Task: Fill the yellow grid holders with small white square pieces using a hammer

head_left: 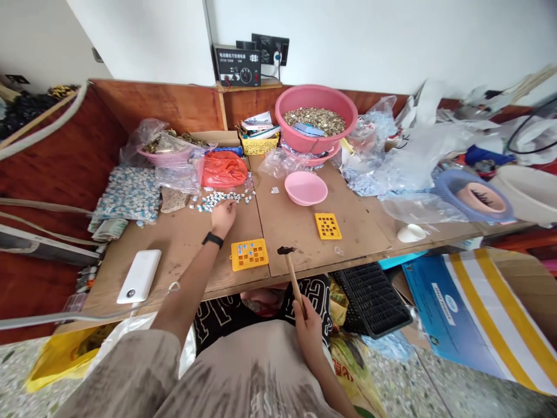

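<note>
My left hand (223, 217), with a black band on its wrist, rests its fingertips at the edge of a loose pile of small white and blue square pieces (220, 200) on the wooden table (183, 249). Whether those fingers hold a piece is hidden. Below that hand lies a yellow perforated plate (249, 254) with some pieces set in it. My right hand (307, 328) is below the table edge, gripping the wooden handle of a small hammer (291, 276). A second yellow plate (328, 226) lies to the right, beyond the hammer head.
A white power bank (139, 276) with a cable lies at the left. A pink basin of metal bits (315, 110), a pink bowl (306, 188), an orange bag (225, 169) and plastic bags of pieces crowd the table's back. A black crate (369, 299) sits below.
</note>
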A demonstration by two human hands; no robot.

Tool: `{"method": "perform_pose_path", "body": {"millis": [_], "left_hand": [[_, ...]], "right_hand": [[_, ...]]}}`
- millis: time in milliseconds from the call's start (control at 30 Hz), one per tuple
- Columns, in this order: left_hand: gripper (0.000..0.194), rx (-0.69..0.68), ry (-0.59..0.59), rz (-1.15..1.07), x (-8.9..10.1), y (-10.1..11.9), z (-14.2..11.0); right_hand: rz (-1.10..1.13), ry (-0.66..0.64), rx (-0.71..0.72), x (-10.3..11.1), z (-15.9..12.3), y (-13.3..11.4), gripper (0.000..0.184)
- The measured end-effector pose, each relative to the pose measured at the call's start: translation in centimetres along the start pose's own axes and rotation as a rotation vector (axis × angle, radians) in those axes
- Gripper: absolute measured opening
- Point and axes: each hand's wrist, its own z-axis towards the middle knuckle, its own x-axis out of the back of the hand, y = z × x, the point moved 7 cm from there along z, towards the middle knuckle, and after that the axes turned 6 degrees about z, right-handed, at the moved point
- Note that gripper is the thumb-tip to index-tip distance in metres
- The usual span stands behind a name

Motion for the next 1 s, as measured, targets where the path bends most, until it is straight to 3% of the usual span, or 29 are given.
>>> {"method": "perform_pose_path", "body": {"millis": [100, 200, 300, 433, 700, 833, 1000], "left_hand": [[0.038, -0.004, -0.004, 0.032, -0.6, -0.2, 3.5], [0.030, -0.070, -0.104, 0.116, -1.7, -0.2, 5.4], [0.026, -0.133, -0.190, 0.236, -2.5, -0.6, 5.9], [0.028, -0.114, -0.201, 0.321, -2.4, -1.3, 6.0], [0.026, -0.073, -0.223, 0.367, -0.7, -1.3, 6.2], [0.023, -0.090, -0.227, 0.239, 0.1, -0.2, 4.2], [0.036, -0.217, -0.340, -0.292, -0.2, 3.5, -3.8]], "right_hand": [[0.001, 0.057, -0.021, 1.3, -0.9, 1.3, 0.072], [-0.002, 0.120, -0.037, 2.4, -1.3, 2.6, 0.073], [0.003, 0.168, -0.060, 2.9, -1.4, 3.8, 0.074], [0.021, 0.170, -0.095, 2.7, -1.0, 4.8, 0.076], [0.034, 0.095, -0.093, 1.8, -0.3, 4.7, 0.073], [0.024, 0.109, -0.099, 2.0, -0.3, 4.7, 0.077], [-0.014, 0.130, -0.098, 2.4, -0.2, 4.2, 0.079]]}}
